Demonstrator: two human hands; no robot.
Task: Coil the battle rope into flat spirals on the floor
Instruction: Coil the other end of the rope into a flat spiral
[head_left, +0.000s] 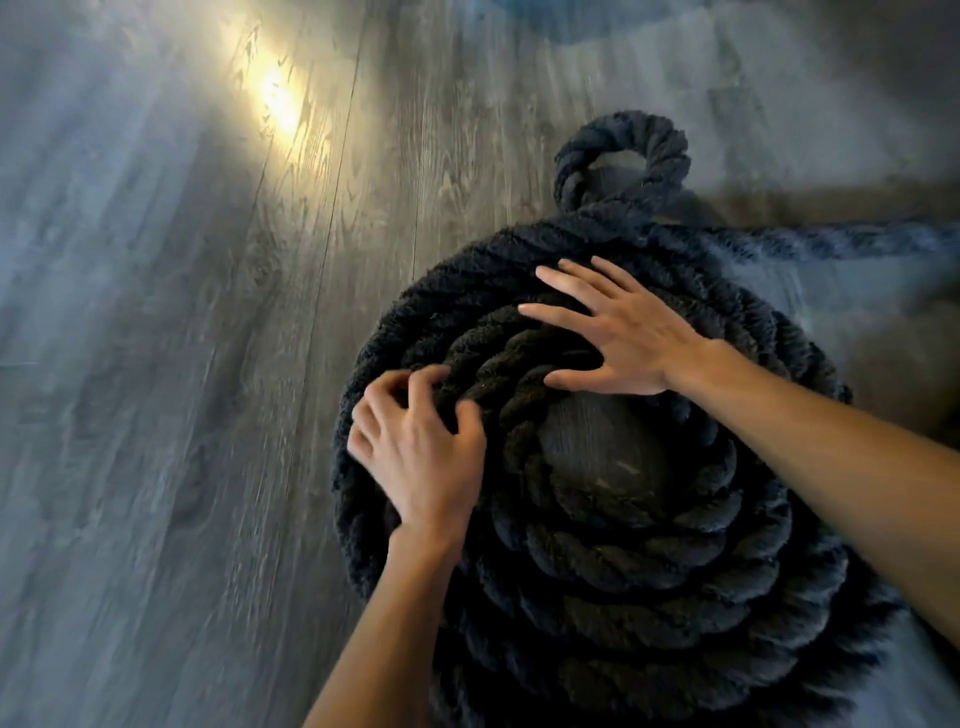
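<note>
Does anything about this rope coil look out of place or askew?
Yes. A small loop sticks out beyond the far edge of the battle rope coil, breaking the flat spiral. The coil's centre is open, with bare floor showing there.

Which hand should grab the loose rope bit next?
Probably the right hand. It rests flat on the far side of the coil, nearest the loose rope trailing off to the right. The left hand is across the coil, fingers curled on the inner turns.
</note>
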